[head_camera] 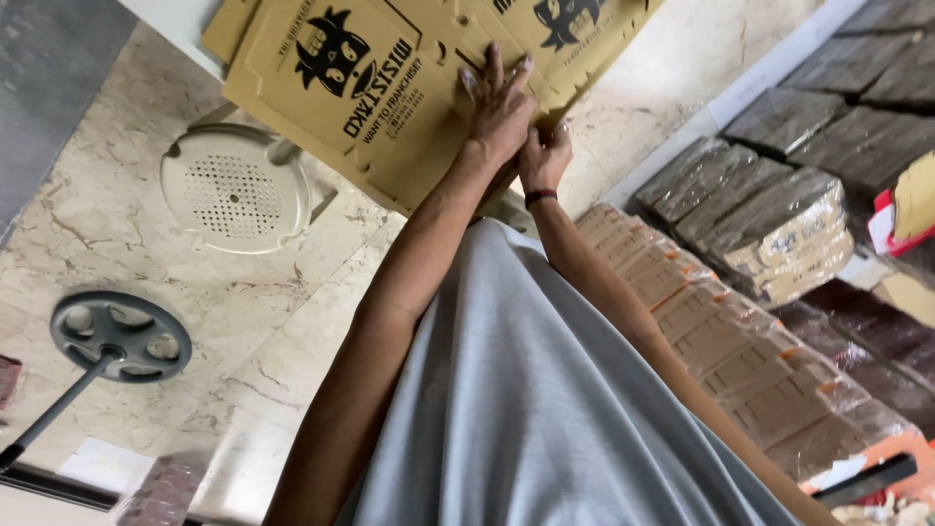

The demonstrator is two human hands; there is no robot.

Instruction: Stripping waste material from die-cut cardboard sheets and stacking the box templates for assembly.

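Left hand [499, 107] flat on cardboard sheet [390, 88]; right hand [543, 156] grips its edge just below.

1. Soft, even daylight fills the frame; shadows are faint.
2. Mild glare sits on the marble floor [292, 321] at centre left.
3. Lower edges look slightly blurred and stretched.

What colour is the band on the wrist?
The wristband on the right hand is dark red, seen in the head view.

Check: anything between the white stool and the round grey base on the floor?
Nothing: head view shows bare marble floor between white stool and grey base.
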